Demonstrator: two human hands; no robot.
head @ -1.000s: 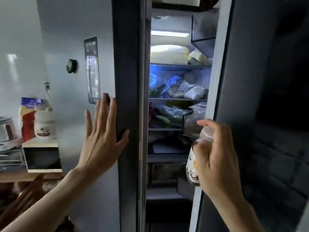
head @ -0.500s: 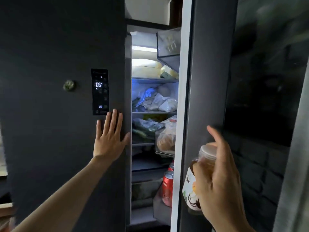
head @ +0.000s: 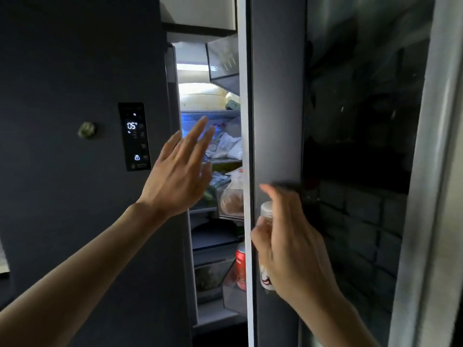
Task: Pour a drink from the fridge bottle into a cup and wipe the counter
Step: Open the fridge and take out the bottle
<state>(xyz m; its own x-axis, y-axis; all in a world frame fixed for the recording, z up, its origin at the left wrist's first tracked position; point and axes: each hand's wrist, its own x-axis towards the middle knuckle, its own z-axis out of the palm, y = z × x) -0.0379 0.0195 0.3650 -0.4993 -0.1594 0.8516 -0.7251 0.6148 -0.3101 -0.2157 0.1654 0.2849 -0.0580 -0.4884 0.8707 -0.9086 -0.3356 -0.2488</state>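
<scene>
I see my right hand [head: 290, 244] at four o'clock, fingers [head: 271, 196] clenched around the bottle [head: 266, 214], which is held upright against the edge of the open fridge door [head: 275, 108]. My left hand [head: 180, 171] hovers at centre, fingers spread and grasping nothing, before the lit shelves. A red can [head: 241, 265] sits at six o'clock.

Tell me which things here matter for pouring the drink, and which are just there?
Part of the job: bottle held in the right hand; fridge door; left hand, open.

Just there: red can; bagged food; temperature display.
</scene>
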